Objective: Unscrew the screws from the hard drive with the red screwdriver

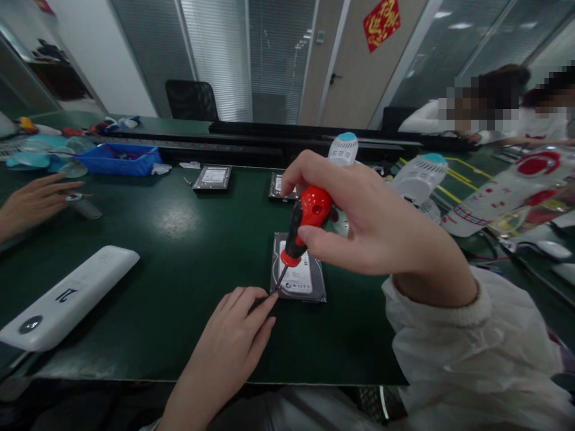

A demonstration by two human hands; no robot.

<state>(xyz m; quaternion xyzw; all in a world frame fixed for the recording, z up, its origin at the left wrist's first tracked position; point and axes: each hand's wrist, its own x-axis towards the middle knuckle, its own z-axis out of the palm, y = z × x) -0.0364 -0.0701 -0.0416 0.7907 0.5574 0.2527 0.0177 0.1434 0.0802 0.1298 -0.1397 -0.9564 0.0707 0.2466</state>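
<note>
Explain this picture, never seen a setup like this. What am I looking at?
There is no machine here, just a person's two bare hands. The single picture comes from a camera worn on the head, looking forward and down.

The right hand holds a red-and-black screwdriver, its tip at the near left corner of a flat, grey rectangular hard drive. The left hand has its fingertips at that same corner.

Also on the dark green tabletop are a second drive, a third drive partly hidden by the right hand, a long white rounded device and a blue plastic basket. The hand at the left edge is someone else's.
</note>
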